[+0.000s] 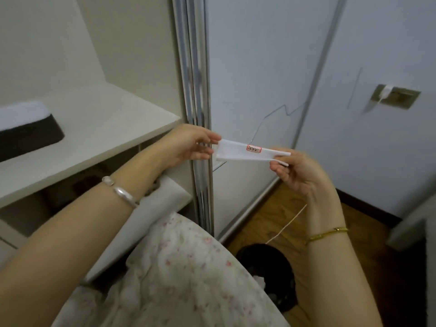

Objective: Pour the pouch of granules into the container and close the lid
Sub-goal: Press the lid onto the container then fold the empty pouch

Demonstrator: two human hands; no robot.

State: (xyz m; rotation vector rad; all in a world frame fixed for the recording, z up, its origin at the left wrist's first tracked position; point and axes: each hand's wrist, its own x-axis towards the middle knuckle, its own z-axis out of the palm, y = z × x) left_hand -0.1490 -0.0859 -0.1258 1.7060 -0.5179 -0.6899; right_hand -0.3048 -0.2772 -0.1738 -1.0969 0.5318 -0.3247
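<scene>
A long white pouch point(238, 152) with a small red-bordered label is held level in the air between both hands, in front of the wardrobe doors. My left hand point(188, 147) pinches its left end with the fingertips. My right hand point(299, 171) grips the right end, where two thin flaps of the pouch stick out apart from each other. No container or lid is in view.
A white shelf point(99, 138) at the left carries a dark box with a white top point(26, 131). Sliding wardrobe doors point(271, 79) stand ahead. A black bin point(266, 274) sits on the wooden floor below my right arm. Floral fabric point(179, 274) covers my lap.
</scene>
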